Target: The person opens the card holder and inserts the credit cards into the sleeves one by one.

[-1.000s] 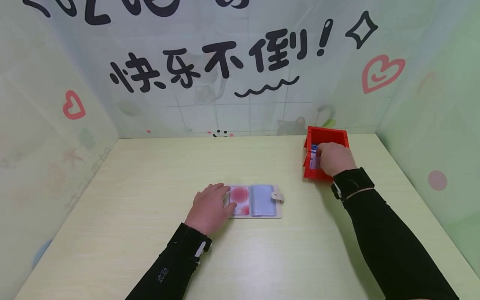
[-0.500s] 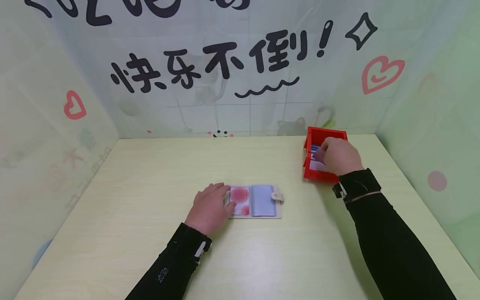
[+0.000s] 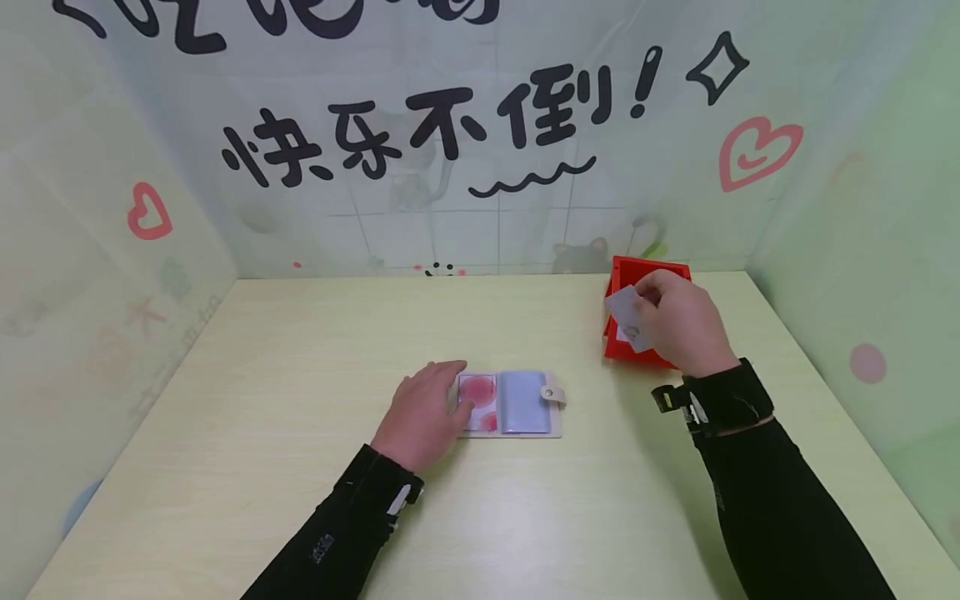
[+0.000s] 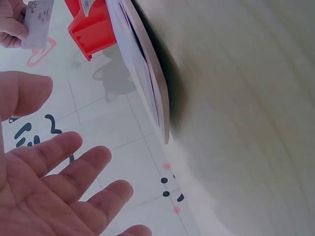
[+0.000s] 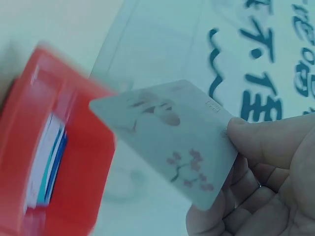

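Between thumb and fingers, my right hand (image 3: pixel 686 325) pinches a pale card (image 5: pixel 167 142) by one edge, tilted over the red bin (image 3: pixel 637 353). The card bears a faint bird, reddish blossoms and a small chip-like rectangle. Inside the bin, more cards (image 5: pixel 45 162) stand together, white and blue at their edges. My left hand (image 3: pixel 422 417) is at the left edge of an opened card holder (image 3: pixel 525 404), fingers loosely extended. In the holder's left half lies a card with pink round spots; its right half has a bluish clear sleeve. A snap strap (image 3: pixel 553 394) sticks out at the right.
The pale wooden table (image 3: pixel 315 350) ends at a printed cloth backdrop (image 3: pixel 300 225) with dark lettering. Cloth panels with faint drawings stand along the left and right. The red bin is near the table's back right.
My right hand has drawn a card up out of the red bin and turned it so its pale face shows. The left hand stays by the holder, almost unmoved.
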Demonstrator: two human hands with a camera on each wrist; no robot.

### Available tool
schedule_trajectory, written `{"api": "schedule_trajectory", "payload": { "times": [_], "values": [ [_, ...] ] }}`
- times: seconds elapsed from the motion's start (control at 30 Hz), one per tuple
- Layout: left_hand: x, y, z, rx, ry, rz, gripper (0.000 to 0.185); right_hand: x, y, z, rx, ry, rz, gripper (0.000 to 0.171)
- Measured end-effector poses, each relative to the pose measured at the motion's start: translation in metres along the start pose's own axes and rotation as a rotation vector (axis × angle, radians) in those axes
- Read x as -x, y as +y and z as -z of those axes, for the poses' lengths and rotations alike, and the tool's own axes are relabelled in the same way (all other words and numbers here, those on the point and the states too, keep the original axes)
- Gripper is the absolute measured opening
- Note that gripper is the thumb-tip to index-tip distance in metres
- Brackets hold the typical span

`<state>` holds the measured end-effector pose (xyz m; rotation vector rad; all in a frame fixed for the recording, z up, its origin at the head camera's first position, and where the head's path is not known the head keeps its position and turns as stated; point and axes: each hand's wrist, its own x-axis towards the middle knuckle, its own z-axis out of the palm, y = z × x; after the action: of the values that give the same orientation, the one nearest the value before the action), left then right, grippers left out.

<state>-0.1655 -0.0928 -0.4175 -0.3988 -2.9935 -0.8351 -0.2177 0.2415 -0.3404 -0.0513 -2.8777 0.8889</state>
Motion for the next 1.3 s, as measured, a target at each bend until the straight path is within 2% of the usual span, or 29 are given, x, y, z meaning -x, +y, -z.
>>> {"api": "schedule_trajectory", "payload": {
  "times": [0.27,0.5,0.67,0.93,1.3],
  "values": [
    [-0.003,0.003,0.002,0.098,-0.002,-0.022,0.057,0.017,-0.017,-0.015,-0.174,-0.047,-0.035,0.030],
    [-0.006,0.007,0.005,0.260,-0.040,-0.022,0.063,0.023,-0.021,-0.039,-0.430,-0.116,-0.067,0.030],
    [-0.007,0.012,0.003,0.299,-0.033,-0.022,0.065,0.025,-0.022,-0.050,-0.574,-0.174,-0.089,0.032],
    [-0.009,0.021,-0.003,0.342,-0.025,-0.015,0.065,0.026,-0.024,-0.062,-0.664,-0.211,-0.139,0.033],
    [-0.008,0.021,-0.016,0.445,-0.040,-0.035,0.070,0.036,-0.034,-0.099,-0.766,-0.311,-0.162,0.029]
  ]
}}
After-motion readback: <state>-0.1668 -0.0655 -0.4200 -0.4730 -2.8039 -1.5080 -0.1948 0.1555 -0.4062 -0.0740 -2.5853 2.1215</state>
